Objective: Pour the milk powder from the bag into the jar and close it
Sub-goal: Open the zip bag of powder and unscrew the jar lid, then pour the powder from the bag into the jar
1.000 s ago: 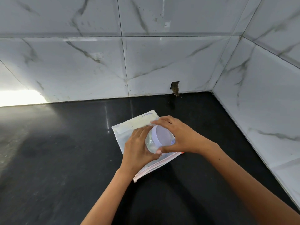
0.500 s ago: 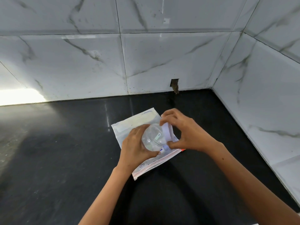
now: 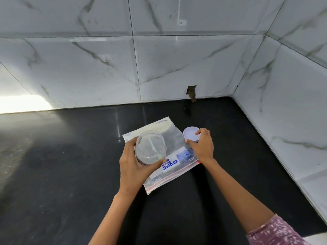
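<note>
A clear round jar [image 3: 150,147] with its mouth open is gripped from the left and below by my left hand [image 3: 131,163], held just above the bag. My right hand [image 3: 201,146] holds the pale lilac lid [image 3: 190,134] by its rim, off to the right of the jar. Beneath both lies a flat zip-lock bag [image 3: 175,161] with blue print and a red-and-white zip strip along its near edge; whitish powder shows at its far end. The jar looks empty apart from a faint film.
The bag lies on a black stone countertop [image 3: 70,174] set in a corner of white marbled wall tiles [image 3: 177,68]. The right wall [image 3: 283,112] runs close by. A small dark hole [image 3: 191,92] sits at the base of the back wall.
The lid has come off the jar: my right hand carried it to the right, while my left hand tilted the jar upright with its mouth open.
</note>
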`<action>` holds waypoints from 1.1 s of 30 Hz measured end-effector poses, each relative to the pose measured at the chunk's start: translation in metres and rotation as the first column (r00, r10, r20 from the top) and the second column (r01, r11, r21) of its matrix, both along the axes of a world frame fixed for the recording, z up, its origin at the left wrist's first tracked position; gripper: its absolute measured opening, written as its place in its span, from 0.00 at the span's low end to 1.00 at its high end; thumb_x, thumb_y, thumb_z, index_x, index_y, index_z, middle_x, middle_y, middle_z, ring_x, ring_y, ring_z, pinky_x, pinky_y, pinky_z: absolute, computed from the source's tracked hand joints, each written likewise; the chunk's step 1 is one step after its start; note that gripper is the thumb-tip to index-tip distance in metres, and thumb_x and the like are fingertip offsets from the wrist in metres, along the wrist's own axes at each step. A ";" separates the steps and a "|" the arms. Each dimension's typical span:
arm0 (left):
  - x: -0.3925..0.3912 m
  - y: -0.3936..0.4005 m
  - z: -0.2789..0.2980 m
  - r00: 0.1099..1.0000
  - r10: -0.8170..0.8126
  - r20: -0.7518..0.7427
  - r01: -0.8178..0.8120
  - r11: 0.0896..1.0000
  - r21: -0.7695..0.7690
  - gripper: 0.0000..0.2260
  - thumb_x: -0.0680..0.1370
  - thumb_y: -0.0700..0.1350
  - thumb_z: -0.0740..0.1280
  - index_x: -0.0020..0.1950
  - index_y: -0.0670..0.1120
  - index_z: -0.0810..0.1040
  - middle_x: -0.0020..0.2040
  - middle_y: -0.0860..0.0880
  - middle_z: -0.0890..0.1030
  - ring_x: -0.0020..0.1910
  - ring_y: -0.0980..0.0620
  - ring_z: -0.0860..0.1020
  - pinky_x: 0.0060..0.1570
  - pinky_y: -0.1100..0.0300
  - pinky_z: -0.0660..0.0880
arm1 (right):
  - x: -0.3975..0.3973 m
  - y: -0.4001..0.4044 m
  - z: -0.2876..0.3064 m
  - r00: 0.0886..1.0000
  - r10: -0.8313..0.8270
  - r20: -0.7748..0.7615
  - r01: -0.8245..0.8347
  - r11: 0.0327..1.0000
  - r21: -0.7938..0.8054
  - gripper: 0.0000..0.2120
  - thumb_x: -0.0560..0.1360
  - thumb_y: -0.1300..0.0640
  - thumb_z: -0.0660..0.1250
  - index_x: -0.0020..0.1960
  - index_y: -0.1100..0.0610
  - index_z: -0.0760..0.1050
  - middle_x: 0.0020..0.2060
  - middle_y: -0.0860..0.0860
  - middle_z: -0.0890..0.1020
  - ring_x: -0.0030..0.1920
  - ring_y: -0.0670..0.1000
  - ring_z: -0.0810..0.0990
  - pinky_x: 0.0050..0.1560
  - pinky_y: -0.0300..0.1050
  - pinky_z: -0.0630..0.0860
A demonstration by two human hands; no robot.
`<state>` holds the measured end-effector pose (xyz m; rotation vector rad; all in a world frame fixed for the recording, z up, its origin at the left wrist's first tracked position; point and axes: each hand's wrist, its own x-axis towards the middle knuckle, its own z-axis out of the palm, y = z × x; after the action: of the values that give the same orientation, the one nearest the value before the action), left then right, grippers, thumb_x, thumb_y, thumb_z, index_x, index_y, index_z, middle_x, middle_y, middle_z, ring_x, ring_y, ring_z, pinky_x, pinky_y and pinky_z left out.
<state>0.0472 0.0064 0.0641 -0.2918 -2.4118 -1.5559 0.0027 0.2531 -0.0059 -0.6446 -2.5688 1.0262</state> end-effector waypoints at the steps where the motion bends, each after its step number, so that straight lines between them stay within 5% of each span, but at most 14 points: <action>1: 0.003 -0.006 -0.001 1.000 0.018 0.000 -0.018 1.000 0.006 0.37 0.55 0.53 0.82 0.60 0.49 0.72 0.55 0.57 0.76 0.55 0.64 0.74 0.52 0.73 0.70 | -0.001 -0.002 -0.002 0.999 0.011 0.045 -0.012 1.000 0.017 0.22 0.67 0.56 0.75 0.55 0.58 0.68 0.57 0.56 0.74 0.54 0.56 0.76 0.51 0.51 0.77; 4: 0.009 -0.021 -0.004 0.998 0.057 0.019 -0.057 0.998 0.018 0.38 0.56 0.52 0.82 0.61 0.49 0.71 0.57 0.56 0.76 0.56 0.64 0.74 0.52 0.74 0.70 | 0.003 -0.008 -0.006 0.997 0.050 0.063 -0.058 0.990 0.130 0.26 0.70 0.59 0.73 0.64 0.61 0.66 0.68 0.61 0.68 0.66 0.61 0.70 0.65 0.56 0.71; 7: 0.022 -0.040 -0.008 0.991 0.122 0.052 -0.124 0.991 0.040 0.38 0.56 0.51 0.82 0.62 0.48 0.70 0.57 0.56 0.76 0.55 0.65 0.74 0.50 0.76 0.68 | 0.021 -0.034 0.001 0.957 0.290 0.003 -0.286 0.943 0.170 0.20 0.71 0.63 0.69 0.62 0.59 0.70 0.65 0.57 0.71 0.64 0.57 0.71 0.60 0.49 0.72; 12: 0.041 -0.070 -0.025 0.967 0.223 0.121 -0.234 0.969 0.079 0.38 0.56 0.50 0.82 0.61 0.50 0.69 0.56 0.57 0.76 0.54 0.64 0.75 0.49 0.75 0.69 | 0.057 -0.065 0.005 0.678 0.704 0.213 -0.735 0.657 0.167 0.05 0.74 0.58 0.66 0.50 0.54 0.78 0.58 0.48 0.77 0.58 0.48 0.76 0.55 0.45 0.74; 18: 0.049 -0.080 -0.040 0.952 0.272 0.141 -0.285 0.955 0.085 0.37 0.56 0.49 0.83 0.60 0.53 0.67 0.56 0.57 0.75 0.55 0.60 0.75 0.52 0.70 0.71 | 0.071 -0.053 0.010 0.540 0.778 0.322 -0.837 0.535 0.110 0.16 0.70 0.49 0.73 0.56 0.52 0.80 0.60 0.45 0.76 0.62 0.43 0.71 0.59 0.43 0.72; 22: 0.050 -0.079 -0.046 0.954 0.261 0.146 -0.276 0.956 0.096 0.38 0.57 0.49 0.82 0.61 0.52 0.67 0.57 0.56 0.75 0.56 0.60 0.75 0.53 0.69 0.71 | 0.068 -0.054 0.008 0.579 0.743 0.337 -0.814 0.554 0.177 0.10 0.73 0.53 0.70 0.53 0.52 0.80 0.59 0.46 0.77 0.61 0.45 0.73 0.55 0.46 0.74; 25: 0.049 -0.078 -0.048 0.955 0.257 0.146 -0.273 0.957 0.101 0.38 0.57 0.49 0.82 0.61 0.53 0.67 0.57 0.56 0.74 0.57 0.60 0.75 0.54 0.67 0.72 | 0.063 -0.059 0.009 0.601 0.753 0.268 -0.798 0.541 0.267 0.06 0.75 0.54 0.67 0.47 0.56 0.80 0.50 0.48 0.80 0.50 0.51 0.80 0.43 0.49 0.77; 33: 0.043 -0.076 -0.052 0.960 0.246 0.131 -0.263 0.955 0.133 0.37 0.57 0.48 0.82 0.61 0.51 0.67 0.57 0.56 0.74 0.56 0.58 0.75 0.53 0.67 0.72 | 0.024 -0.083 0.097 0.734 0.669 -0.121 -0.614 0.729 0.303 0.01 0.72 0.61 0.71 0.41 0.58 0.80 0.39 0.51 0.82 0.38 0.53 0.80 0.40 0.51 0.77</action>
<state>0.0899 -0.0698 0.0121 0.1371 -2.2869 -1.6592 0.0269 0.1700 0.0909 0.4670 -2.6853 0.8594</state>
